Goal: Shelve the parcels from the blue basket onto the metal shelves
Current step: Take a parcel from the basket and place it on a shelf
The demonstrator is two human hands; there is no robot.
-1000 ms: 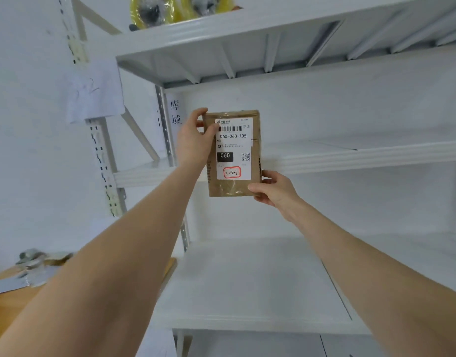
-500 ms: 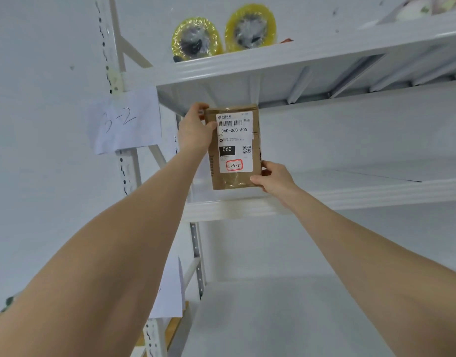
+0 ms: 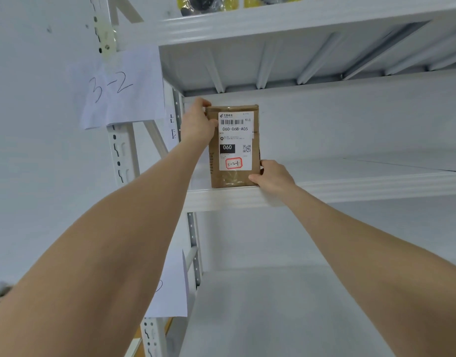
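The left hand point(image 3: 197, 124) grips the upper left corner of the parcel point(image 3: 233, 180), fingers curled over its top edge and thumb on the front. The right hand point(image 3: 273, 177) pinches the lower right corner, thumb on the front and fingers tucked behind. The brown parcel stands upright between them, face to the camera.

Its white shipping label point(image 3: 235, 135) carries a China Post logo with Chinese characters, a barcode and the code "060-06B-A05". Below these are a small "A05", a black block reading "060" and a QR code. At the bottom, "3-2-1" is handwritten inside a red outline.

The parcel's bottom edge meets the top of the front rim of the middle shelf point(image 3: 350, 189), at the left end of the bay. Whether it bears on the shelf cannot be told. Its top lies just under the ribbed underside of the upper shelf point(image 3: 273, 19).

Left of it, a paper sign point(image 3: 118, 86) reading "3-2" hangs on the slotted upright point(image 3: 121, 155). A second sheet point(image 3: 170, 287) hangs lower down, its writing mostly hidden.

A second ago the parcel was in front of the middle shelf's rim, overlapping it. Half a second ago its top overlapped the upper shelf. Now it is inside the bay, with the same two-handed grip.
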